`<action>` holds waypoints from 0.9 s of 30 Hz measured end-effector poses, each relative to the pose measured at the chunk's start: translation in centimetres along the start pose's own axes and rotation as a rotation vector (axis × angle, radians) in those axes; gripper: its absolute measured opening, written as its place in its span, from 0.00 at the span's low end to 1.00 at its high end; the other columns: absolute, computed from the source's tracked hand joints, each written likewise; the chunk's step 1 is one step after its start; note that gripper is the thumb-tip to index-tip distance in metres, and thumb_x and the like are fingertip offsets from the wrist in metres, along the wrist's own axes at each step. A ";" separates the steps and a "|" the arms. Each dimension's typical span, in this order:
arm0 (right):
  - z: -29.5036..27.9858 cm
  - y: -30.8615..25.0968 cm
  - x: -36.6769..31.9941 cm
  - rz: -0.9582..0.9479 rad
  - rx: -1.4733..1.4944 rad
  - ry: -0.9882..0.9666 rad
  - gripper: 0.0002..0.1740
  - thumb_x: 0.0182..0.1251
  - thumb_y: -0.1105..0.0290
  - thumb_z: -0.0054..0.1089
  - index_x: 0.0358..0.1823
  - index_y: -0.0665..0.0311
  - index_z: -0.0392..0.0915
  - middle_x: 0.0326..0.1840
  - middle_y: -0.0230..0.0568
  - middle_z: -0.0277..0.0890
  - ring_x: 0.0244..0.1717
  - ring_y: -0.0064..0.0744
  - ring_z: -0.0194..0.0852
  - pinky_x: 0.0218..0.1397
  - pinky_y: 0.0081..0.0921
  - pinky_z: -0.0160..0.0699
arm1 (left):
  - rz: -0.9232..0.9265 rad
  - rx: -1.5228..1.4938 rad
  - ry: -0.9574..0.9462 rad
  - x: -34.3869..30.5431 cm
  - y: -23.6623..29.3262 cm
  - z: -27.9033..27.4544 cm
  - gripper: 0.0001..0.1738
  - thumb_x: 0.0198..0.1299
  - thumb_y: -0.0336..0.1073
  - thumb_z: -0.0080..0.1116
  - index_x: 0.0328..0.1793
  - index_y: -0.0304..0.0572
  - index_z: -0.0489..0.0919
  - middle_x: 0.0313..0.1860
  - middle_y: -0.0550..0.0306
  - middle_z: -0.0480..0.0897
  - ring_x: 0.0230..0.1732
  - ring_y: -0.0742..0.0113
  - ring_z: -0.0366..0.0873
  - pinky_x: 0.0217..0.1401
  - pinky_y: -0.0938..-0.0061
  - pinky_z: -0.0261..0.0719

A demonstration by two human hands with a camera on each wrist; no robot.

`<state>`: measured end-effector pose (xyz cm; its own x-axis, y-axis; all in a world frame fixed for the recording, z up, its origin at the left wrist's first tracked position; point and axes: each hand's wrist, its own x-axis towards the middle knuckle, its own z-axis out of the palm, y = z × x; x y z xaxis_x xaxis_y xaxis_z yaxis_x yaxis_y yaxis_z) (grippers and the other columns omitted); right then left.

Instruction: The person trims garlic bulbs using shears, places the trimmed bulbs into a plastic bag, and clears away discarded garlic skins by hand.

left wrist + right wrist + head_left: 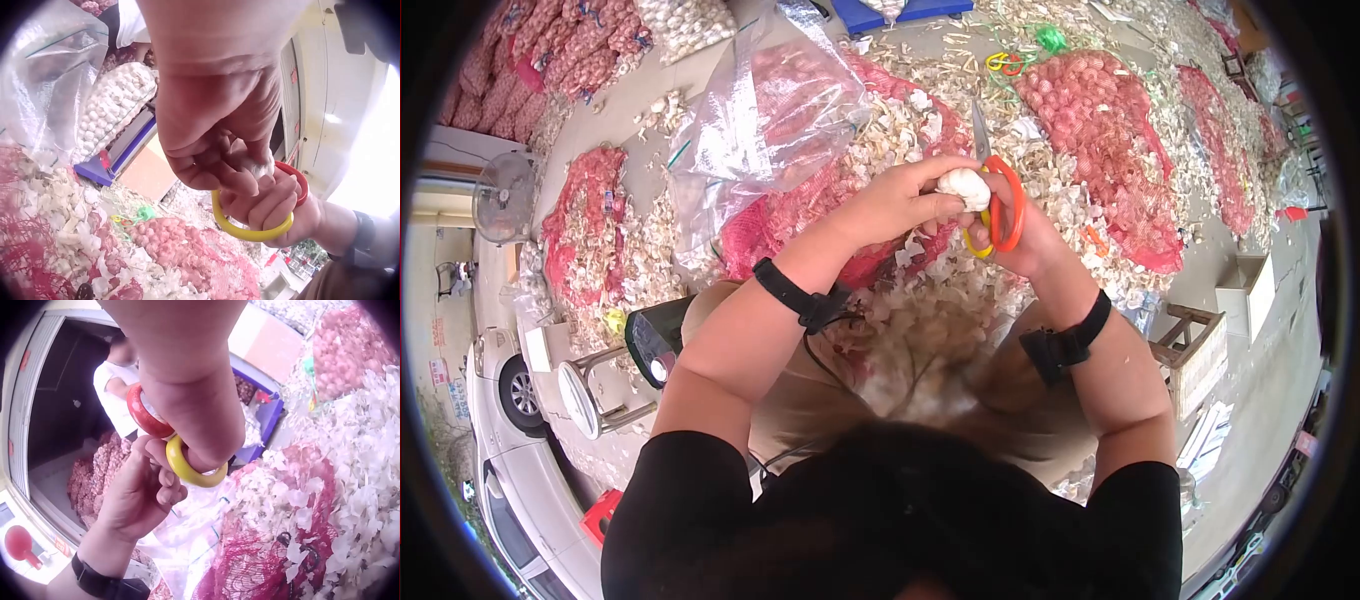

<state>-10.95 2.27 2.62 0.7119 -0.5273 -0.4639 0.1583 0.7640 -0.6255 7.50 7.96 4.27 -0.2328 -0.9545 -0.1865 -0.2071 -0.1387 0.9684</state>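
Observation:
A white garlic bulb point(965, 187) is pinched between the thumb and fingers of my left hand point(897, 200). My right hand point(1032, 246) holds a pair of scissors point(1012, 215), with one orange-red and one yellow handle loop. Their blade points away from me, beside the bulb. Both hands meet above a heap of garlic skins point(940, 310) between my knees. In the left wrist view the fingers hide most of the bulb, while the yellow loop point(251, 235) shows below them. From the right wrist, the red loop point(145, 412) shows beside the hand.
Red mesh sacks of garlic point(1090, 130) lie ahead on the skin-strewn floor. A clear plastic bag point(750, 120) lies front left. Another pair of scissors point(1004, 64) lies farther off. A stool point(585, 395) and a fan point(503, 198) stand left, a wooden stool point(1195, 350) right.

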 end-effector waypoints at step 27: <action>0.1 -2.8 -0.9 -0.202 -0.057 0.128 0.20 0.65 0.53 0.56 0.41 0.65 0.72 0.29 0.33 0.70 0.27 0.25 0.66 0.32 0.22 0.68 | -0.120 -0.386 0.664 3.6 -7.0 -9.4 0.18 0.68 0.39 0.43 0.59 0.38 0.67 0.43 0.48 0.80 0.42 0.60 0.79 0.44 0.70 0.78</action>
<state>-11.96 0.68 4.85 0.5767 -0.7130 -0.3988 0.2474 0.6177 -0.7465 17.00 3.02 -1.59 0.4136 -0.8685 -0.2732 0.1790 -0.2166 0.9597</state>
